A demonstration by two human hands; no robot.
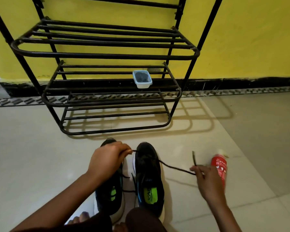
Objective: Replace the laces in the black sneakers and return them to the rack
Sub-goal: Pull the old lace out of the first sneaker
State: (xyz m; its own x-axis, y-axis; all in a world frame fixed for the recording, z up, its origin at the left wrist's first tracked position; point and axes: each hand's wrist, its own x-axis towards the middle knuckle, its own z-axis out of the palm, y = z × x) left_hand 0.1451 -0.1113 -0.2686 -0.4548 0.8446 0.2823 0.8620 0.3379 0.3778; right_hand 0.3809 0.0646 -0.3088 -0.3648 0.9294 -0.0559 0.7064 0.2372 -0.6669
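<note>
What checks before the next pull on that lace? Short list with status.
1. Right hand pinching the lace: ok, fingers closed on it near its free end.
2. Left hand on the other end at the toe of the right sneaker: ok, pinch visible.
3. Lace free of knots or snags along the pulled span: ok.
4. Which eyelets are threaded: cannot tell, black on black.
5. Red bottle clear of the right hand: not ok, it lies right beside the hand.
6. Left sneaker laced: cannot tell, partly hidden by the left arm.
</note>
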